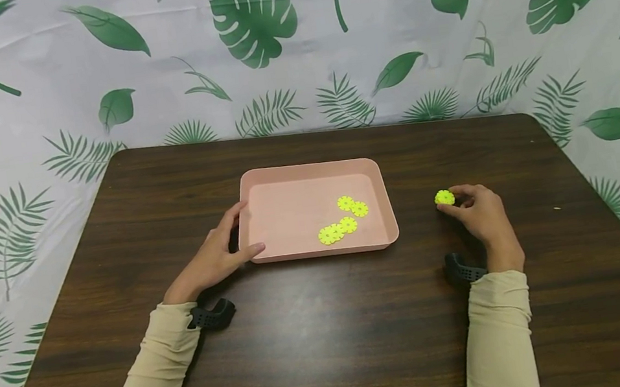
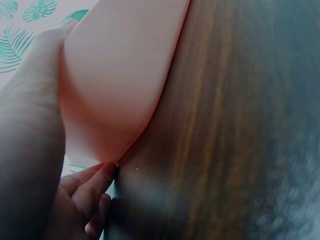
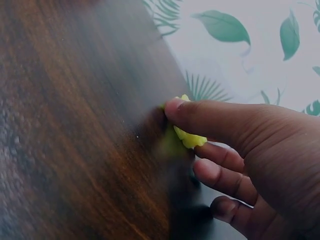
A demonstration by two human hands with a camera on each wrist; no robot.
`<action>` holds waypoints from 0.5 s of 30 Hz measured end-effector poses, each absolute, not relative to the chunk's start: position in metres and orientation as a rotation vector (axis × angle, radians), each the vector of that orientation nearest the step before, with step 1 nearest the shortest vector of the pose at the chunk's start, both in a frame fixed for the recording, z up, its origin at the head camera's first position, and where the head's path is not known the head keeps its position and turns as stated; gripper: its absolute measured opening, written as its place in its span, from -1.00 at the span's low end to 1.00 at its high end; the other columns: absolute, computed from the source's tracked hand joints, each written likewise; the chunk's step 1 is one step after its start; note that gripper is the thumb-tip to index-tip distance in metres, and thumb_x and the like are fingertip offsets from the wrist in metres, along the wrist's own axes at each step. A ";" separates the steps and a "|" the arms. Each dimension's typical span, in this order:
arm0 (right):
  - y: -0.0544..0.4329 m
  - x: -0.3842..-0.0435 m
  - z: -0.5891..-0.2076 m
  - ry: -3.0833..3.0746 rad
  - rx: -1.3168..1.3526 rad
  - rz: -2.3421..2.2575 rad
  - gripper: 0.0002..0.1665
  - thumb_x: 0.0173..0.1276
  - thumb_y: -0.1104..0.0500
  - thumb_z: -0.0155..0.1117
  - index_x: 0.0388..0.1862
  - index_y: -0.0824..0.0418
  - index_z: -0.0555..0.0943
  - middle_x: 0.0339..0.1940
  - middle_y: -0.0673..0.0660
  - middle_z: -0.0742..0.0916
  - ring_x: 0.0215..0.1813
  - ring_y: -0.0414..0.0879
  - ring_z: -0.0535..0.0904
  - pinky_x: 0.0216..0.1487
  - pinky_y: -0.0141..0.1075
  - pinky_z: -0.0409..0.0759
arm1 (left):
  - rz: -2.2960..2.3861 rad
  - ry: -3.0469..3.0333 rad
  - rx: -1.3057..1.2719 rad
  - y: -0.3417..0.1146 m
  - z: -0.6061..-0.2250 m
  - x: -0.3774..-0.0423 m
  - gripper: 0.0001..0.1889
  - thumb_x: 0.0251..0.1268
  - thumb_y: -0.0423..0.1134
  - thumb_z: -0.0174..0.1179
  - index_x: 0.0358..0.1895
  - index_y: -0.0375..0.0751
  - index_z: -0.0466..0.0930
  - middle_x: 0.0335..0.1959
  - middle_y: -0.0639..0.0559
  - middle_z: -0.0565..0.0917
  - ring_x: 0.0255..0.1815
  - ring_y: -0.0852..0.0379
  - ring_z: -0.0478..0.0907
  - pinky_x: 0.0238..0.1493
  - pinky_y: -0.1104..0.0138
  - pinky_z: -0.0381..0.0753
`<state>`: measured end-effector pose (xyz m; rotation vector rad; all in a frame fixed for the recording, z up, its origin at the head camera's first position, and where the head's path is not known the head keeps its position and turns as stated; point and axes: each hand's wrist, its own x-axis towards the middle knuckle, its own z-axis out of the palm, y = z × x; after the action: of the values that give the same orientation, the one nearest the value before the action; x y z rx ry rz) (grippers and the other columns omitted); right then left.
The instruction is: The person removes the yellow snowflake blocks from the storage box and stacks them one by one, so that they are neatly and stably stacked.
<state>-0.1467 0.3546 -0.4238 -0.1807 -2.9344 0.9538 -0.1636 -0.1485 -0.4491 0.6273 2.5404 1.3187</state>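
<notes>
left hand (image 1: 207, 259) holds left end of pink tray (image 1: 289, 212), thumb over near-left rim. tray sits on dark wood tabletop (image 1: 327, 322), 5 yellow discs (image 1: 359, 210) in its right half, groups of 2 and 3. right hand (image 1: 484, 213), right of tray, pinches yellow scalloped piece (image 1: 444, 197).

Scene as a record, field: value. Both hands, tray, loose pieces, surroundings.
left_hand: left hand touches the tray's left end, thumb at the near-left corner
right_hand: right hand pinches bright yellow material to the right of the tray; piece count unclear
tray: pink tray, shallow, on the table
tray_contents: yellow notched discs, five visible, some overlapping, all in the right half
surface: dark wood-grain table
backdrop: white cloth with green leaf print
wrists: black device on each
</notes>
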 end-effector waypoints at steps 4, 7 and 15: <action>0.355 -0.149 -0.425 -2.944 -0.172 0.946 -0.37 0.48 0.08 0.38 0.32 0.52 0.53 0.14 0.49 0.59 0.04 0.33 0.55 -0.01 0.15 0.55 | 1.306 2.545 0.622 -0.149 -0.449 -0.163 0.00 0.41 0.06 0.32 0.71 0.07 -0.16 0.65 -0.23 0.11 0.61 -0.22 0.13 0.46 -0.27 0.18; 0.357 -0.150 -0.426 -2.946 -0.179 0.934 -0.38 0.48 0.09 0.38 0.31 0.52 0.54 0.13 0.49 0.59 0.03 0.32 0.55 -0.02 0.13 0.55 | 1.303 2.545 0.613 -0.149 -0.449 -0.163 -0.01 0.41 0.07 0.32 0.71 0.08 -0.16 0.65 -0.22 0.12 0.61 -0.21 0.13 0.46 -0.27 0.17; 0.356 -0.151 -0.425 -2.970 -0.168 0.916 -0.36 0.48 0.06 0.38 0.28 0.54 0.55 0.10 0.52 0.61 0.00 0.32 0.57 -0.05 0.13 0.56 | 1.311 2.539 0.619 -0.149 -0.448 -0.163 -0.01 0.42 0.05 0.32 0.71 0.08 -0.17 0.65 -0.22 0.10 0.61 -0.20 0.12 0.47 -0.25 0.18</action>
<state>-0.1506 0.3559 -0.4248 -0.1682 -2.9696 0.9159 -0.1628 -0.1486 -0.4484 0.6191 2.5389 1.3115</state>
